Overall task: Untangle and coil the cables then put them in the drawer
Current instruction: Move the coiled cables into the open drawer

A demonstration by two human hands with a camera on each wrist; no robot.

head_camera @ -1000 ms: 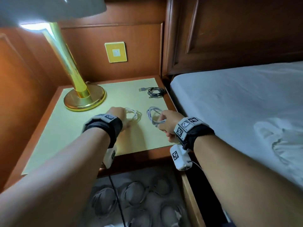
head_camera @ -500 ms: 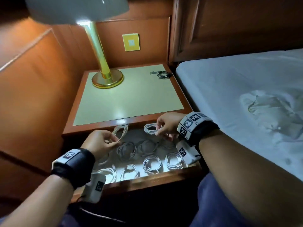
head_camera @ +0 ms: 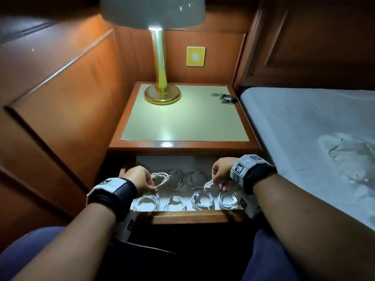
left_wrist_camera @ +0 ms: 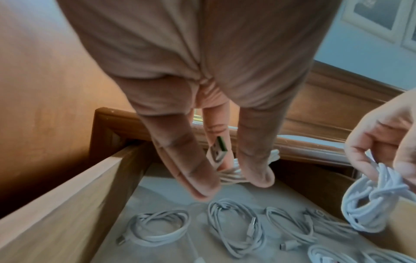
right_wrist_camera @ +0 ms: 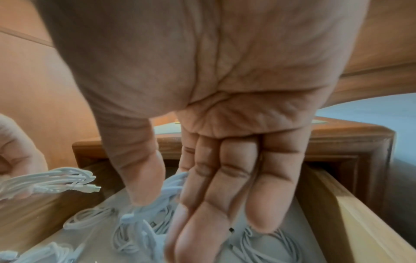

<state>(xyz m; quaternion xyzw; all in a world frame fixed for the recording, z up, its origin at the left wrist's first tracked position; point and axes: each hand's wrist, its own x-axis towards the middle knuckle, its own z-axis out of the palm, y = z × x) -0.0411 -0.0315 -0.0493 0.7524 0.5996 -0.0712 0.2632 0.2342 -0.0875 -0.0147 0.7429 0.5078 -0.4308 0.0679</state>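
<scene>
Over the open drawer (head_camera: 182, 214), my left hand (head_camera: 154, 187) pinches a coiled white cable (head_camera: 161, 178) between thumb and fingers. In the left wrist view that coil (left_wrist_camera: 234, 175) sits at the fingertips with its USB plug (left_wrist_camera: 217, 151) sticking up. My right hand (head_camera: 217, 186) holds a second white coil (head_camera: 209, 184) above the drawer's right half; in the right wrist view this coil (right_wrist_camera: 166, 192) hangs between thumb and fingers. Several coiled white cables (head_camera: 203, 200) lie in rows on the drawer floor. A black cable (head_camera: 227, 98) lies on the nightstand top, back right.
A brass lamp (head_camera: 162, 94) stands at the back of the nightstand top (head_camera: 182, 122). The bed (head_camera: 304, 138) runs along the right side. A wood-panelled wall (head_camera: 60, 98) closes in the left. The drawer's wooden side walls (left_wrist_camera: 67, 204) flank both hands.
Both hands came down from the nightstand top to above the open drawer, each still carrying its white coil. The head view pulled back and upward.
</scene>
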